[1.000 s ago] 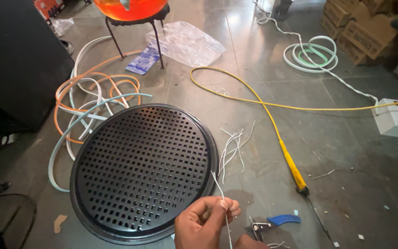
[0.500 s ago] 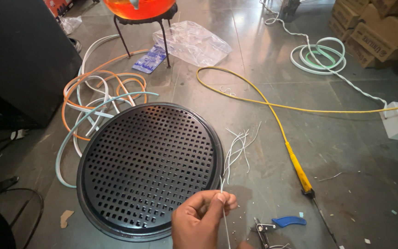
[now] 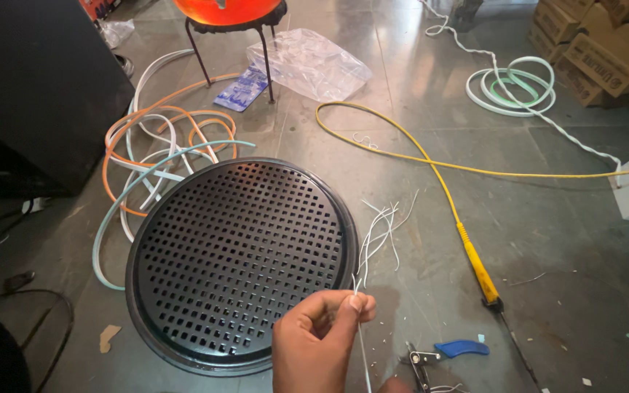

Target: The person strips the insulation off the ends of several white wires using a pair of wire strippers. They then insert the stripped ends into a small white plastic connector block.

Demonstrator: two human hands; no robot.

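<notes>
Grey floor tiles [image 3: 547,240] carry a black perforated grille [image 3: 238,262]; left hand [image 3: 318,346] fingers [image 3: 354,304] pinch thin white wires [image 3: 376,233]; right hand barely visible, cannot tell.

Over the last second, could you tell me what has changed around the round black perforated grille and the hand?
The left hand has kept pinching the thin white wire at the round black perforated grille's right rim, shifting slightly. The grille, yellow-handled soldering iron and blue-handled pliers stayed put.
</notes>
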